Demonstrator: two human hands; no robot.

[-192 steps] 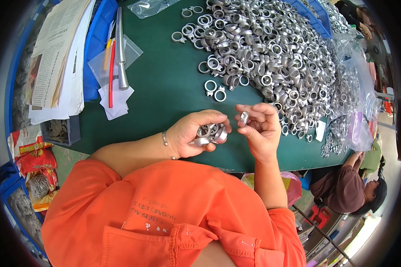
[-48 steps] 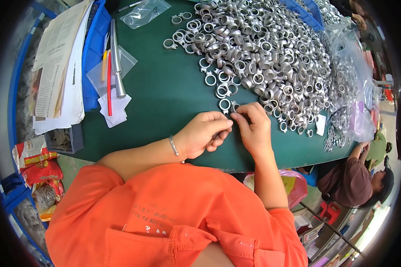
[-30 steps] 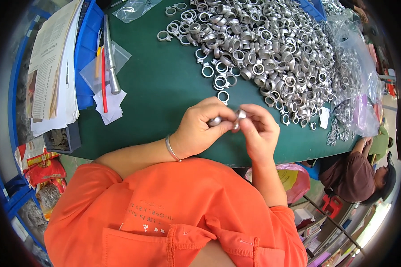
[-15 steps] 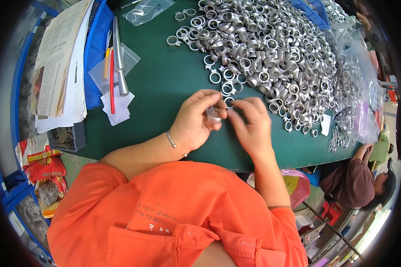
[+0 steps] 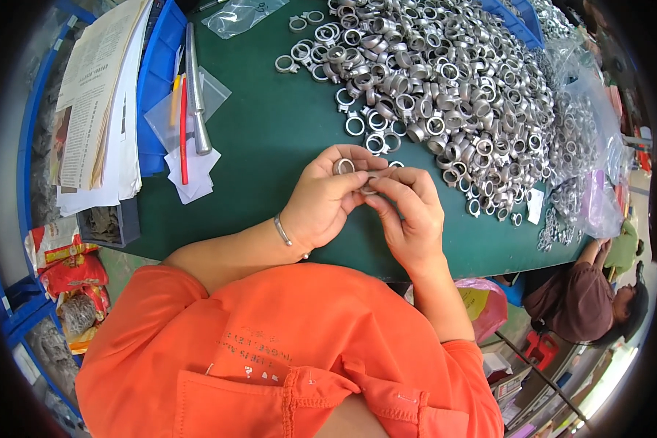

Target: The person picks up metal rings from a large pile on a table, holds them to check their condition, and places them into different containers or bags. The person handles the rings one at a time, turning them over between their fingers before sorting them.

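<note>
My left hand (image 5: 325, 196) is closed with a silver-grey metal ring (image 5: 344, 167) in its curled fingers. A second metal ring (image 5: 370, 187) is pinched between the two hands, partly covered by fingertips. My right hand (image 5: 410, 208) grips that second ring by thumb and forefinger. Both hands are held together over the near part of the green table (image 5: 255, 124). Just beyond my right fingers, another ring partly shows. A big pile of similar metal rings (image 5: 445, 95) covers the far right of the table, with a few loose ones along its left edge.
To the left lie a tapered metal rod (image 5: 195, 87), a red stick (image 5: 184, 131) and small clear bags. Beyond them stand a blue bin (image 5: 152, 139) and stacked papers (image 5: 98, 95). Clear plastic bags (image 5: 598, 131) edge the pile's right side. Another person (image 5: 573, 299) sits at far right.
My hands have drawn closer together. The ring in my left hand now sits up in the fingers, and a second ring is held between both hands.
</note>
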